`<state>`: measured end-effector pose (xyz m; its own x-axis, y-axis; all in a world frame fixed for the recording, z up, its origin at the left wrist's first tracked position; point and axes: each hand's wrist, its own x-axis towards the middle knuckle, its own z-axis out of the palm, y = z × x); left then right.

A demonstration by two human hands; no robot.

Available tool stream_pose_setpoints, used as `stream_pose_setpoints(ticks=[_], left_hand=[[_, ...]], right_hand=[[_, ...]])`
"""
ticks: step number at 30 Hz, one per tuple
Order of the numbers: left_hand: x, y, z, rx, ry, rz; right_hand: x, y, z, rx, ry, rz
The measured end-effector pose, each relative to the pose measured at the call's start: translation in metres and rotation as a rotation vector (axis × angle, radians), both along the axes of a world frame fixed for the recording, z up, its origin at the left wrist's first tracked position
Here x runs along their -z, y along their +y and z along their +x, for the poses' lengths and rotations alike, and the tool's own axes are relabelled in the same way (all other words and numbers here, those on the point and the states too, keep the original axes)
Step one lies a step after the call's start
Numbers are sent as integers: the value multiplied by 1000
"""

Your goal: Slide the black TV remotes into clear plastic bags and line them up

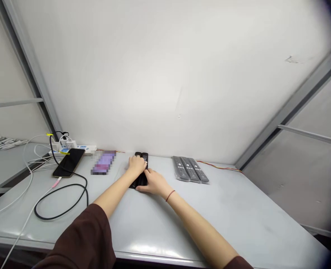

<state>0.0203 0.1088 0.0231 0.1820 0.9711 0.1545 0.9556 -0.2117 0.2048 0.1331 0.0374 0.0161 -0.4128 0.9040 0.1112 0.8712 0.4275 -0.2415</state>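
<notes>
Two black remote controls [142, 156] lie side by side on the grey table [238, 216], close to the white back wall. My left hand [136, 165] rests on top of them with its fingers curled over their left side. My right hand [153, 182] grips their near end from the right, fingers closed around them. A red band circles my right wrist. Most of the remotes' length is hidden under my hands.
Three grey remotes [190, 169] lie in a row to the right. On the left lie a blurred purple item [103, 163], a black phone [69, 162] on a looped black cable [61, 200], and a white power strip [70, 147]. Red wires [221, 167] run along the wall.
</notes>
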Motion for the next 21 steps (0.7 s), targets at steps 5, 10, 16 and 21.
stream_pose_setpoints(ticks=[5, 10, 16, 21], left_hand=[[2, -2, 5, -10, 11, -20], [0, -9, 8, 24, -203, -76], [1, -23, 23, -5, -346, -104], [6, -29, 37, -20, -359, -112]], right_hand=[[1, -6, -2, 47, -47, 80], [0, -19, -2, 66, -59, 98], [5, -41, 8, 12, -41, 148], [9, -54, 16, -8, -7, 150]])
